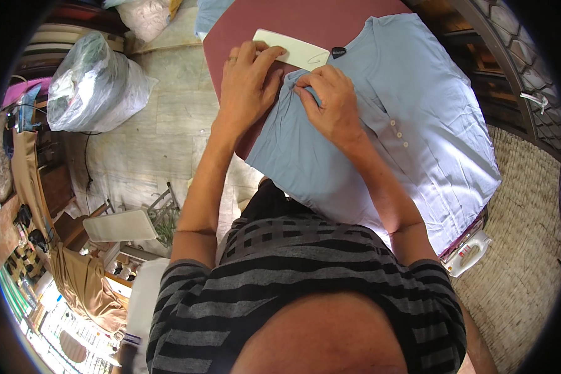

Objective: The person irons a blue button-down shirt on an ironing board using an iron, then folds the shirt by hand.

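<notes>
A light blue shirt with small white buttons and a dark neck label lies spread over a dark red board. My right hand pinches a bunched edge of the shirt near the neck, thumb against fingers. Beyond the hands, a flat white rectangular card with a thin drawn mark rests on the board. My left hand is over the card's left end, fingers bent and apart, the index fingertip on the card. Its thumb reaches toward the shirt's edge, apart from the index finger.
A stuffed clear plastic bag sits on the tiled floor at the left. A small pale folding table stands below it. Dark metal grillwork borders the right. A white plastic object with an oval opening lies beside the shirt's lower right edge.
</notes>
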`<state>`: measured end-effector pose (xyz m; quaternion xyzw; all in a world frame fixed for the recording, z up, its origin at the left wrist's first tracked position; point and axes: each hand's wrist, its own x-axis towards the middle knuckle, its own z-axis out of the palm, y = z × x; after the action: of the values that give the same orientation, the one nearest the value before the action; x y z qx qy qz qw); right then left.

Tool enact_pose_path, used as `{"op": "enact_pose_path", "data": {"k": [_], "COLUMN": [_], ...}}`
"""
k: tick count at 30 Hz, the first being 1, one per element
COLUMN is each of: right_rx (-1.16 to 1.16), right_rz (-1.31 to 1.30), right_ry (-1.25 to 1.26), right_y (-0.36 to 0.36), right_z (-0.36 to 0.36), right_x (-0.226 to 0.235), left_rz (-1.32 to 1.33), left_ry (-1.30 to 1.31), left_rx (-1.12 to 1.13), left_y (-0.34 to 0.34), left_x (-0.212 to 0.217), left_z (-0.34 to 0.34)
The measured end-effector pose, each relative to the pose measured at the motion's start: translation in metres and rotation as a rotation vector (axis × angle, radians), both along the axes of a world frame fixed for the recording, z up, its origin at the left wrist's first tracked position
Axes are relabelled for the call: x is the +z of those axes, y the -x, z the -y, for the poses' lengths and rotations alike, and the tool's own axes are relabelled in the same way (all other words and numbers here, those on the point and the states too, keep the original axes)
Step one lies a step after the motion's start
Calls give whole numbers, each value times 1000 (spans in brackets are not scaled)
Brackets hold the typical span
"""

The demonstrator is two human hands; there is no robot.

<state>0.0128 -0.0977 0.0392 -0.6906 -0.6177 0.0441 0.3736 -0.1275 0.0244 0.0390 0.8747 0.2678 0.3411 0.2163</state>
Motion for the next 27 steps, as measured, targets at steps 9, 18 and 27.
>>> {"op": "enact_pose_path", "data": {"k": [9, 18, 27], "right_rx": [8, -63, -200], "right_rz": [-34, 22, 38], "right_ry": [-88, 21, -22], "right_y": [0, 11, 20], "right_z": [-3, -8, -17], "right_x": [-6, 8, -5], "left_rz": [-32, -134, -341], "left_ry": [-236, 140, 156], "left_rx": [16, 65, 115], "left_y": [-36, 29, 81], "left_x": [0, 13, 19], "left_z": [-56, 37, 89]}}
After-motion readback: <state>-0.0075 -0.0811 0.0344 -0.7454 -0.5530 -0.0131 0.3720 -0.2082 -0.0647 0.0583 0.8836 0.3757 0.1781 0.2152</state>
